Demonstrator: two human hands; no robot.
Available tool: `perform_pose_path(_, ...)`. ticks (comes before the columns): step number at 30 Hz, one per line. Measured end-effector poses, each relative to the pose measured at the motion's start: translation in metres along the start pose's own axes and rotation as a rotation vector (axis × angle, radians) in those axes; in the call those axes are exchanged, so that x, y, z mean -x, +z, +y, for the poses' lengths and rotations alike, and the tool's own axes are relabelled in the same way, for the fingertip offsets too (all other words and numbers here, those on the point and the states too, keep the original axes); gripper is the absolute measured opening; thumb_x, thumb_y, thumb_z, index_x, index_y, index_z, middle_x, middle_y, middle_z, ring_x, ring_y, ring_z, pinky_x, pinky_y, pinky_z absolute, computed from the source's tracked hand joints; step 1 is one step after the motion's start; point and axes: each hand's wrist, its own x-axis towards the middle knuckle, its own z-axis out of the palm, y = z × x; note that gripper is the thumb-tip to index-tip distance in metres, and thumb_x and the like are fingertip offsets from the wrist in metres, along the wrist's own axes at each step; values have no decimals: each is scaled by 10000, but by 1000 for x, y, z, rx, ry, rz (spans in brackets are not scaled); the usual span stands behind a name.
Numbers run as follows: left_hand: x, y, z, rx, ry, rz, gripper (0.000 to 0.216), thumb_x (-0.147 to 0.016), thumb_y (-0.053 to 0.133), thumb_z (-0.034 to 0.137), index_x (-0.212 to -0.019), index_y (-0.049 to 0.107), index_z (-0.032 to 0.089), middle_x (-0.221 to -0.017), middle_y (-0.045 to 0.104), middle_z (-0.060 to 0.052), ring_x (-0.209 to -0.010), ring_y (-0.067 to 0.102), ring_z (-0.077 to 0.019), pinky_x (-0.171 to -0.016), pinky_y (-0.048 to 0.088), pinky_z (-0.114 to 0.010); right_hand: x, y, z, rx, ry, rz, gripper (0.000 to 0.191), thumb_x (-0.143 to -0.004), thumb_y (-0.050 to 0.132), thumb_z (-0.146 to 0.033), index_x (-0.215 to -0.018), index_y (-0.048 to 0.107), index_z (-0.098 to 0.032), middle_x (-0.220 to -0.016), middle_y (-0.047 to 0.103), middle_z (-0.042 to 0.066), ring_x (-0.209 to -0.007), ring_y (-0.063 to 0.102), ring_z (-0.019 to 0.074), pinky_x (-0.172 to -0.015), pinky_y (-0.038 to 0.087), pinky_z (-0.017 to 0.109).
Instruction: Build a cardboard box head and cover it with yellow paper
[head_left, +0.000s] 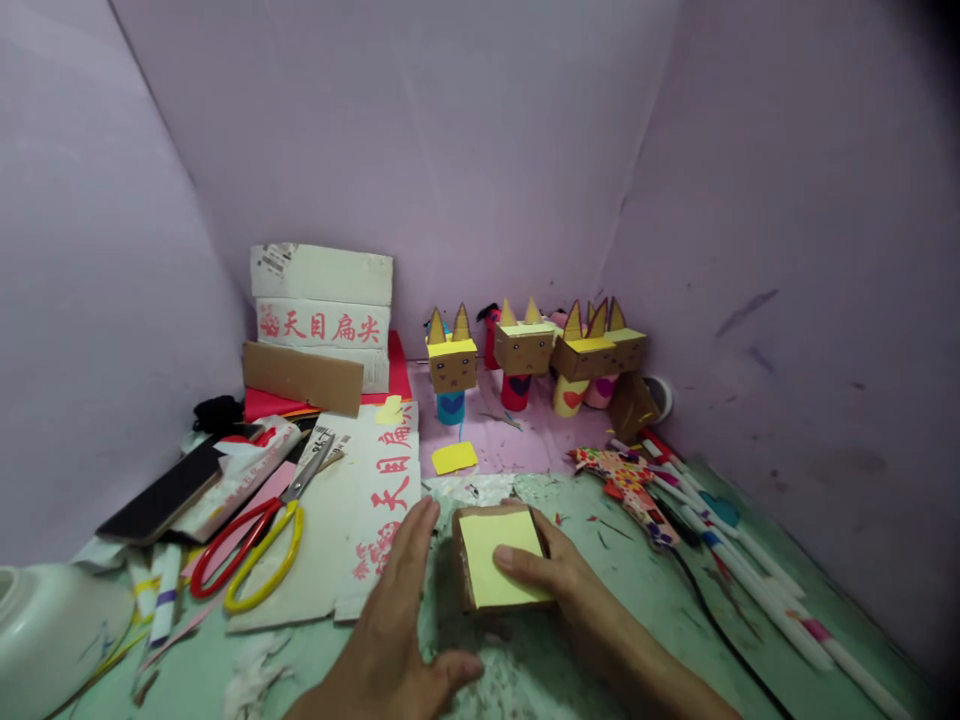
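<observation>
A small brown cardboard box [480, 600] with a yellow paper square [501, 560] on its top sits on the green mat in front of me. My right hand [562, 590] wraps around the box's right side, with the thumb pressing on the yellow paper. To the box's left my left hand [394, 620] lies flat on the mat, fingers stretched out against that side of the box and thumb spread below it.
Red and yellow scissors [255, 545] lie at left on flattened cardboard [360, 520] with red characters. Several finished cardboard animal figures [525, 355] stand at the back. Marker pens [735, 560] line the right side. A loose yellow paper piece [454, 457] and a printed box [322, 310] sit behind.
</observation>
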Motion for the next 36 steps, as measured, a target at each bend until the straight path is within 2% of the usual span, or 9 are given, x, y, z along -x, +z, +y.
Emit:
perform_pose_path(3, -2, 10, 1, 127, -103, -69, 1068, -745, 684, 473, -1506, -31, 251, -1540, 267, -182, -1366, 339, -409, -1059, 374, -592, -1, 2, 4, 31, 12, -25, 771, -509, 845, -368, -1175, 501, -188, -999, 698, 86, -894, 655, 271, -768, 500, 355)
perform_pose_path(8, -7, 10, 0, 185, -144, -86, 943, -742, 698, 357, -1492, 128, 294, -1480, 376, -142, -1341, 382, -389, -1060, 380, -573, -4, 3, 11, 122, -43, -111, 736, -556, 822, -446, -1162, 521, -155, -1096, 680, 135, -996, 631, 294, -848, 480, 376)
perform_pose_path(12, -7, 11, -3, 187, -86, -71, 865, -777, 652, 403, -1486, 166, 309, -1462, 391, -139, -1317, 397, -395, -1041, 372, -608, -6, 0, 18, 157, -77, -81, 805, -571, 816, -492, -1235, 497, -167, -1161, 658, 139, -1062, 608, 306, -891, 465, 391)
perform_pose_path(18, -12, 7, -2, 268, -191, -111, 858, -765, 635, 506, -1474, 233, 238, -1462, 400, -147, -1314, 409, -380, -1071, 346, -569, -4, -1, 7, 231, -120, -128, 669, -660, 717, -622, -1121, 630, -144, -1106, 686, 138, -1042, 620, 312, -874, 477, 390)
perform_pose_path(22, -18, 1, 7, 330, -270, -124, 892, -752, 620, 549, -1464, 250, 161, -1437, 428, -169, -1302, 438, -357, -1064, 379, -502, -8, -8, -3, 127, -54, -58, 671, -675, 678, -658, -1134, 646, -171, -1071, 694, 110, -1046, 622, 306, -848, 500, 397)
perform_pose_path(26, -22, -1, 12, 400, -294, -136, 945, -732, 638, 508, -1476, 199, 124, -1432, 435, -179, -1293, 455, -348, -1045, 407, -488, -12, -16, -5, 184, -101, 31, 788, -528, 823, -536, -1182, 608, -153, -1140, 640, 131, -1063, 601, 294, -868, 486, 391)
perform_pose_path(30, -22, 3, 13, 447, -301, -98, 996, -709, 685, 379, -1490, 121, 129, -1436, 441, -173, -1300, 452, -330, -1086, 360, -496, -11, -16, -7, 315, -235, 162, 596, -494, 840, -451, -965, 623, -156, -811, 646, 38, -712, 613, 188, -612, 499, 306)
perform_pose_path(33, -20, 7, 11, 416, -338, -56, 1026, -689, 708, 287, -1491, 85, 140, -1451, 418, -180, -1316, 434, -330, -1095, 350, -498, -9, -12, -8, 291, -154, 105, 495, -492, 838, -427, -824, 563, -185, -498, 538, -71, -434, 482, 106, -423, 384, 228)
perform_pose_path(36, -19, 9, 7, 395, -385, -39, 1018, -670, 723, 268, -1481, 122, 140, -1475, 375, -199, -1332, 408, -349, -1095, 346, -514, -8, -11, -10, 207, -65, 82, 430, -442, 860, -339, -707, 564, -174, -432, 523, -78, -376, 437, 69, -399, 335, 196)
